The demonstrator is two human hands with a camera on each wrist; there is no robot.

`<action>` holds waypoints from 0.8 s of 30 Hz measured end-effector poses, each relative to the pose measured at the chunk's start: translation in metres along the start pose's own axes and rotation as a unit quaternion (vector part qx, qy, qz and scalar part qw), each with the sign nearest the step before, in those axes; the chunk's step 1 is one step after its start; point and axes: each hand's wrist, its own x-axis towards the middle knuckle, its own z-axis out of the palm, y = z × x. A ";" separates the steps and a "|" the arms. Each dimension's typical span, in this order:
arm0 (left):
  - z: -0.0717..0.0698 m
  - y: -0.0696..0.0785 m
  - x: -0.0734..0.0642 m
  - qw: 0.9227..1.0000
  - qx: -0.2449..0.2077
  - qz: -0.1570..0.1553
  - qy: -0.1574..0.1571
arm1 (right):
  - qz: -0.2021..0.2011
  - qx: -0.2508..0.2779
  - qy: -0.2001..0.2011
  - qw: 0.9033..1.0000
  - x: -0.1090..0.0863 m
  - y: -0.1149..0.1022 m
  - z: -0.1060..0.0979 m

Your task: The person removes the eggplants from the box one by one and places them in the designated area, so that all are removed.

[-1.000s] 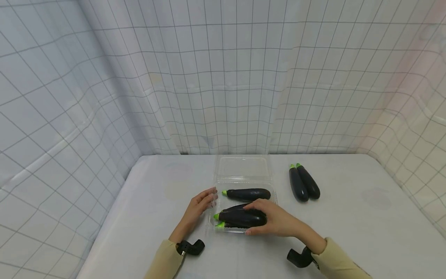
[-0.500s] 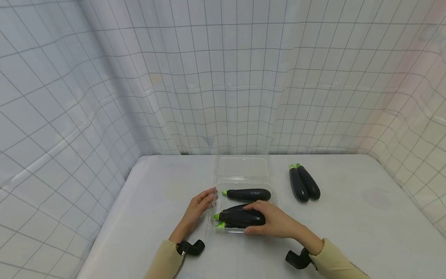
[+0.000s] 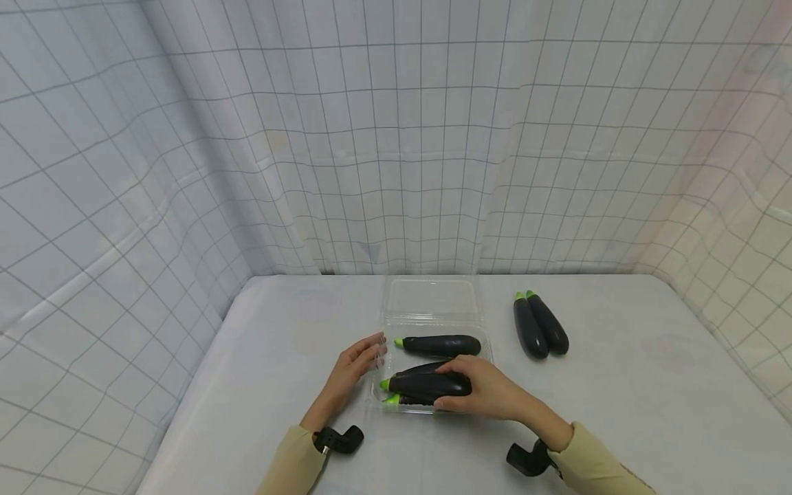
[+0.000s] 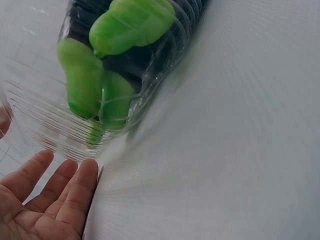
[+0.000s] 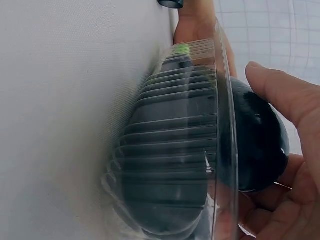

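My right hand (image 3: 485, 390) grips a dark eggplant (image 3: 427, 386) by its rounded end, with the green stem pointing left. That eggplant lies on top of others at the front of a clear plastic clamshell container (image 3: 431, 408); in the right wrist view, the held eggplant (image 5: 256, 142) bulges above the container's rim. Behind it, another eggplant (image 3: 442, 344) lies crosswise inside. My left hand (image 3: 351, 371) is at the container's left side; the left wrist view shows its extended fingers (image 4: 80, 195) right at the ribbed plastic wall (image 4: 55, 132), beside the green stem ends (image 4: 82, 75).
The container's transparent lid (image 3: 431, 299) lies folded back toward the rear. Two more eggplants (image 3: 530, 328) lie side by side to the right, on the white-covered table (image 3: 297, 330). Checked white curtains (image 3: 396, 151) enclose the back and sides.
My right hand and the eggplant it grips have shifted very slightly left, and its upper fingers have moved a little along the skin. The left hand stays where it was.
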 end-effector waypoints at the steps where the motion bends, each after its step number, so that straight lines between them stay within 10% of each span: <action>1: 0.000 0.000 0.000 1.000 0.000 0.000 -0.001 | -0.001 -0.001 0.001 1.000 0.000 0.000 0.000; 24: -0.005 -0.030 0.011 0.999 -0.031 0.005 0.009 | -0.001 0.025 0.026 0.999 -0.001 0.006 0.003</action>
